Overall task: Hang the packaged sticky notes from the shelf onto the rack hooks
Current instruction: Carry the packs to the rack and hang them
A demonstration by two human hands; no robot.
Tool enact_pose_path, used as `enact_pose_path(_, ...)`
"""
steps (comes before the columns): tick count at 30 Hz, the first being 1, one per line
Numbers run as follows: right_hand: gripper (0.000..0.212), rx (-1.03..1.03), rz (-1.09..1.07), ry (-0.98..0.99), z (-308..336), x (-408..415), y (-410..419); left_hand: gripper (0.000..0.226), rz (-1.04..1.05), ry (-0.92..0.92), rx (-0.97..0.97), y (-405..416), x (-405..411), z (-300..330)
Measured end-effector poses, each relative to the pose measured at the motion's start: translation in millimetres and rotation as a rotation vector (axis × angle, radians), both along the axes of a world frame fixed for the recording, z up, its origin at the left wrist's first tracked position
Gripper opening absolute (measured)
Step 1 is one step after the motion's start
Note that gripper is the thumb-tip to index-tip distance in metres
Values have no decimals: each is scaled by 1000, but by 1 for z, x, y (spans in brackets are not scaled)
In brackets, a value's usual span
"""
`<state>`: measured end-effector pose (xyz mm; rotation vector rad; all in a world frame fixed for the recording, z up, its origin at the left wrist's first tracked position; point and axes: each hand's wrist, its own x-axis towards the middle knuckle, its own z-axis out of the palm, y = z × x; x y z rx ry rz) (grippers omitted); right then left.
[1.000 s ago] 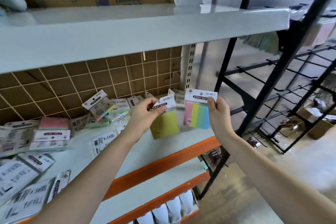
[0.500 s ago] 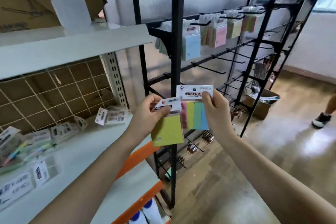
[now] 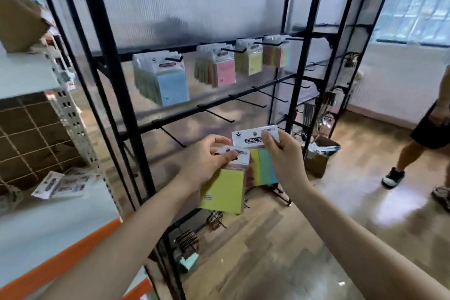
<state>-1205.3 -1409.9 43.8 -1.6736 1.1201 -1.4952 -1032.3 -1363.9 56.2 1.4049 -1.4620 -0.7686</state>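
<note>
The black rack (image 3: 299, 85) carries four bunches of hung sticky-note packs (image 3: 168, 80) on its upper hooks; the lower hooks (image 3: 216, 114) stand bare. The shelf (image 3: 48, 226) at left holds more packs (image 3: 60, 184). On the floor, an open cardboard box (image 3: 316, 161) holds items too blurred to tell. The left hand (image 3: 204, 161) pinches a yellow-green pack (image 3: 222, 192) by its header card; the right hand (image 3: 283, 156) pinches a multicolour strip pack (image 3: 261, 168), both in front of the rack.

You're working in bright daylight from the windows (image 3: 414, 5) at the upper right, which throws pale glare across the floor (image 3: 379, 217) at right. Wide-angle distortion bends the rack's posts (image 3: 107, 61), and the left edge looks smeared, probably by motion blur.
</note>
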Motion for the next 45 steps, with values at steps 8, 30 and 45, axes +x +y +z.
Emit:
enact_pose_path(8,29,-11,57,-37,13,-31,-69,23,-38,14,-15,-76,-39,25)
enact_pose_path(30,5,-158,312,129,93,-92,-352,9,-13,8,-170,-334,-92,89)
enact_pose_path(45,4,-260,461,0,115,-162,-530,16,285,-50,-331,-483,-186,101)
